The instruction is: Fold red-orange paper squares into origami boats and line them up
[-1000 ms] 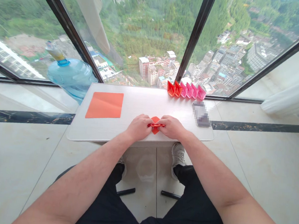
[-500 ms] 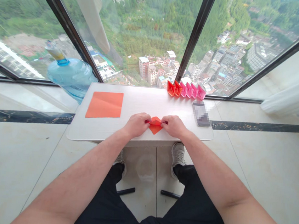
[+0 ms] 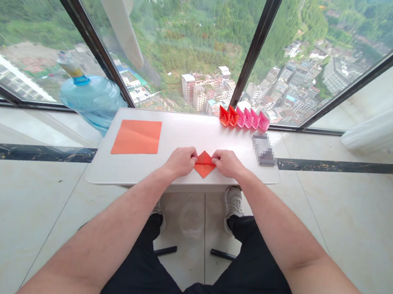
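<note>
Between my two hands, near the front edge of the white table (image 3: 184, 131), is a folded piece of orange-red paper (image 3: 204, 167). It has a diamond shape with a crease running across its middle. My left hand (image 3: 182, 161) pinches its left corner, fingers closed. The opposite corner is pinched by my right hand (image 3: 229, 163), also closed. A flat orange sheet of paper (image 3: 136, 137) lies on the table to the left. At the back right stands a row of folded paper pieces (image 3: 244, 118), red-orange at the left end and pink at the right.
A blurred-out dark object (image 3: 264, 149) lies on the table's right side. Behind the left end is a large blue water bottle (image 3: 92, 98). Tall windows (image 3: 191, 29) rise just beyond the table. My shoes (image 3: 233, 204) are below its front edge.
The folded paper now lies flatter and shows a fuller diamond, where its middle stood raised before. Both hands keep their pinch at the side corners and have barely moved.
</note>
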`<state>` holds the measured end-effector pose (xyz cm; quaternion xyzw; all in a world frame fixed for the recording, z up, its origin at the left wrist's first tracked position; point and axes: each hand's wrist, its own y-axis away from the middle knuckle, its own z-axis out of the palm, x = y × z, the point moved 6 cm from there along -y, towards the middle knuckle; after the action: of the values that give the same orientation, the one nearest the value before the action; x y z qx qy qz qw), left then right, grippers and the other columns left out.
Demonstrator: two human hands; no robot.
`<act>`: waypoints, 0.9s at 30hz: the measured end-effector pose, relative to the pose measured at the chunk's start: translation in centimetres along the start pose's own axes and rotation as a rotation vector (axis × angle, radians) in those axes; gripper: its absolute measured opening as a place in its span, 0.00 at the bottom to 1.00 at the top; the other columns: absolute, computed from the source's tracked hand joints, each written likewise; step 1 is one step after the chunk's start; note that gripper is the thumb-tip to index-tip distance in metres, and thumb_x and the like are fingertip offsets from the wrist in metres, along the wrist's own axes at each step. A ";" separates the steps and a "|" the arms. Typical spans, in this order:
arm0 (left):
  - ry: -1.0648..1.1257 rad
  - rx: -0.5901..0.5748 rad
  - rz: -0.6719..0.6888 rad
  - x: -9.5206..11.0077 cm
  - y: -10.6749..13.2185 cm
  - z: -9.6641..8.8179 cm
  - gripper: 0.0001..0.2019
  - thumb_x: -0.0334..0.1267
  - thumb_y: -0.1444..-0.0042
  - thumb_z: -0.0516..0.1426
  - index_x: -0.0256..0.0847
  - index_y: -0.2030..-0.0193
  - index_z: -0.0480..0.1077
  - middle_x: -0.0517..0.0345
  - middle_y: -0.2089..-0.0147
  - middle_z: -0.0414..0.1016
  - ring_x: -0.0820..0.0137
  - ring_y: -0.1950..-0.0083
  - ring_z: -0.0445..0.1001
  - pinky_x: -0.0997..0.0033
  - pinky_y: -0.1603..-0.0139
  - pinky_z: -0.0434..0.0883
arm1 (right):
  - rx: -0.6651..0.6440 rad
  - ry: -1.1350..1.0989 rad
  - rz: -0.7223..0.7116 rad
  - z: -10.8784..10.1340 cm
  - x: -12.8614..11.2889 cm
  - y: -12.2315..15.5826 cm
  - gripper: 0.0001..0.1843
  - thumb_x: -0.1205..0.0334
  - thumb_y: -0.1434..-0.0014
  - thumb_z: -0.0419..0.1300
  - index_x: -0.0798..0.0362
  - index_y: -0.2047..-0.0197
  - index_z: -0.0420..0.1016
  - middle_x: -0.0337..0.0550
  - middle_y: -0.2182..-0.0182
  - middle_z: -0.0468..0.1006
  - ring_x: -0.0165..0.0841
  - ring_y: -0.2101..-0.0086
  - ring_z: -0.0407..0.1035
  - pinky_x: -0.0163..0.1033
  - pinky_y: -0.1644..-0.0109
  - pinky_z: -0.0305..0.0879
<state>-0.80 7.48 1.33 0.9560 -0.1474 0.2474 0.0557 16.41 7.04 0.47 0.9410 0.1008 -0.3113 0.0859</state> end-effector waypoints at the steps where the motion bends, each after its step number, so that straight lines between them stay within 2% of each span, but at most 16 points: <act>1: -0.009 -0.009 -0.011 0.1 -0.1 -0.1 0.07 0.32 0.44 0.53 0.43 0.67 0.73 0.55 0.63 0.81 0.63 0.60 0.76 0.67 0.58 0.69 | 0.001 0.009 0.009 0.0 0.0 0.0 0.08 0.68 0.41 0.58 0.53 0.64 0.79 0.42 0.66 0.82 0.31 0.65 0.72 0.34 0.61 0.62; 4: -0.023 -0.030 -0.040 0.3 -0.4 -0.2 0.07 0.32 0.45 0.54 0.42 0.65 0.74 0.54 0.62 0.81 0.63 0.59 0.76 0.67 0.57 0.69 | 0.005 0.028 0.039 -0.2 0.1 -0.1 0.07 0.67 0.41 0.58 0.53 0.62 0.78 0.43 0.64 0.81 0.31 0.65 0.71 0.34 0.62 0.62; 9: 0.008 -0.028 -0.075 0.2 -0.6 -0.4 0.13 0.29 0.45 0.53 0.42 0.55 0.73 0.55 0.64 0.80 0.64 0.61 0.76 0.68 0.61 0.69 | -0.009 0.047 0.047 -0.1 0.1 -0.1 0.07 0.67 0.41 0.59 0.52 0.61 0.78 0.42 0.64 0.82 0.31 0.64 0.71 0.34 0.61 0.62; 13: 0.007 -0.024 -0.047 0.2 -0.6 -0.3 0.09 0.30 0.45 0.55 0.42 0.59 0.73 0.54 0.61 0.80 0.64 0.59 0.76 0.68 0.59 0.69 | -0.009 0.071 0.056 0.0 0.2 -0.3 0.06 0.65 0.41 0.59 0.52 0.62 0.78 0.42 0.64 0.82 0.31 0.65 0.71 0.34 0.62 0.61; 17: 0.007 -0.026 -0.023 0.3 -0.6 -0.2 0.07 0.30 0.45 0.55 0.42 0.62 0.73 0.55 0.62 0.80 0.64 0.60 0.75 0.68 0.59 0.68 | -0.027 0.107 0.053 0.0 0.0 -0.4 0.07 0.66 0.42 0.59 0.51 0.62 0.79 0.42 0.63 0.82 0.32 0.64 0.72 0.34 0.62 0.61; 27: -0.008 0.024 0.048 -0.1 -0.6 0.5 0.08 0.29 0.45 0.55 0.42 0.61 0.73 0.55 0.63 0.77 0.64 0.61 0.74 0.66 0.59 0.68 | -0.016 0.151 0.087 -0.2 -0.1 -0.3 0.06 0.65 0.42 0.61 0.50 0.63 0.79 0.43 0.62 0.83 0.33 0.61 0.74 0.34 0.58 0.63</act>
<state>-0.46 8.02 0.84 0.9538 -0.1675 0.2465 0.0377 16.35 7.35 0.68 0.9646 0.0684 -0.2348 0.0988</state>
